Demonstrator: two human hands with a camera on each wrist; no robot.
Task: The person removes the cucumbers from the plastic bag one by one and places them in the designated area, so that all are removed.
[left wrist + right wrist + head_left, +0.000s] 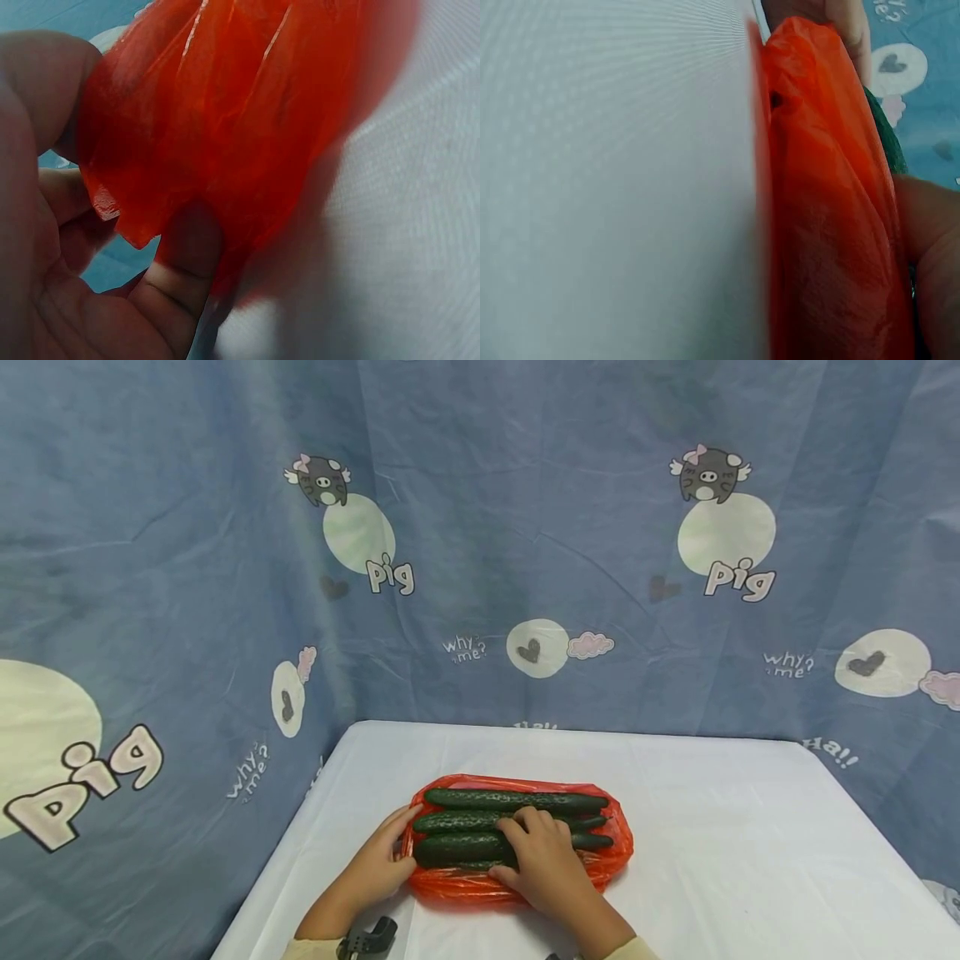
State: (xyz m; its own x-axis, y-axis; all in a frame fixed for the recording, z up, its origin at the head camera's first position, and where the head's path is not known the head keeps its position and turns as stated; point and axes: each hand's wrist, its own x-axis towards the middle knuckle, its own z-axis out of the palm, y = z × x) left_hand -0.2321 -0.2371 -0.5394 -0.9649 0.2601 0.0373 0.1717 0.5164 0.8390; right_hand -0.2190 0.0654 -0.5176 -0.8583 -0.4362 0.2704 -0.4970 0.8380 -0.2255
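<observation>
Red plastic bag [465, 887], cucumbers [517, 800] inside: fingers of left hand [384, 864] pinch its 9-o'clock end, those of right hand [549, 864] grasp the thick cucumber [453, 850] towards 6 o'clock, apparently for removal, likely needing a lift.

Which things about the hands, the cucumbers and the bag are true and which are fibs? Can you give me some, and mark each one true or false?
1. The cucumbers lie in a red bag. True.
2. The bag is closed over the cucumbers. False: it is open, with cucumbers showing on top.
3. The right hand touches the cucumbers. True.
4. Nobody is touching the bag. False: the left hand holds its left end.
5. The tabletop looks white. True.
6. Dinosaurs are printed on the backdrop. False: the blue cloth shows pigs.
</observation>
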